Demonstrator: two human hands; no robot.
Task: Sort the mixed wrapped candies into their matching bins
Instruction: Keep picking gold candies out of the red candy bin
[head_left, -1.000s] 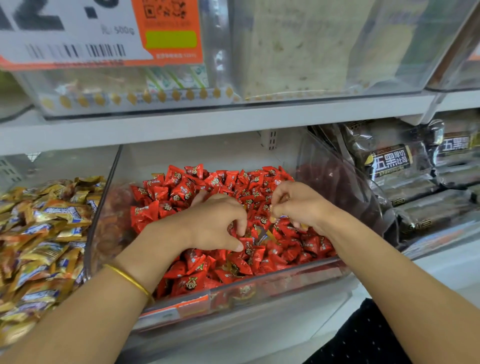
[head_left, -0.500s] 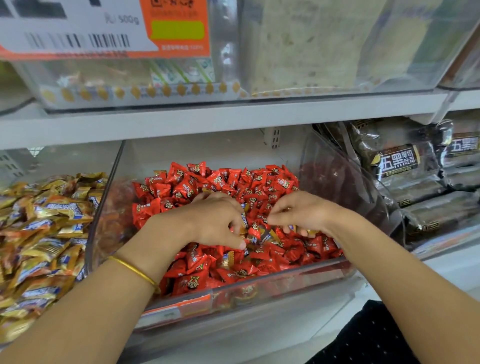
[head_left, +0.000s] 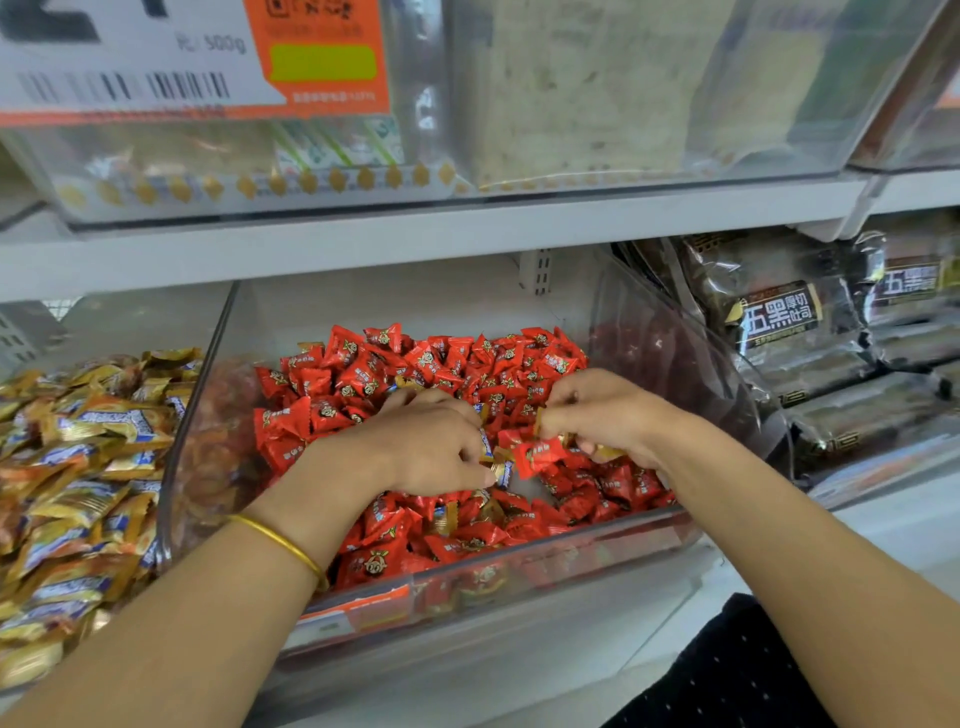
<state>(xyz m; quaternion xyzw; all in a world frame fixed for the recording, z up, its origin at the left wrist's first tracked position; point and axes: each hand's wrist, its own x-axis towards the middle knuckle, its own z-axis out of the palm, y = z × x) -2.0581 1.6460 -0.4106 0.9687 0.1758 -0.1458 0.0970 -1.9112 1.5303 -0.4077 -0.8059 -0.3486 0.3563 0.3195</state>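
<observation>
A dark dotted garment (head_left: 737, 675) fills the lower right corner as a person reaches both bare forearms over the front wall of a clear plastic bin (head_left: 467, 587), a gold bangle (head_left: 280, 540) on the left wrist. Inside the bin, the left hand (head_left: 431, 447) lies knuckles-up on the red candies (head_left: 363, 374), its fingers curled round several stray gold candies (head_left: 493, 460) with blue print. Just beside it, the right hand (head_left: 608, 415) has its fingers bent and pinching another gold wrapper at the tips, with more gold foil showing under its palm; one red candy sits between the two hands. The red candies fill the bin from front wall to back. The bin to the left holds a gold candy heap (head_left: 78, 467); to the right lie dark bread packs (head_left: 779, 322). Above, a white shelf (head_left: 363, 239) carries more clear bins and a price label (head_left: 130, 57).
</observation>
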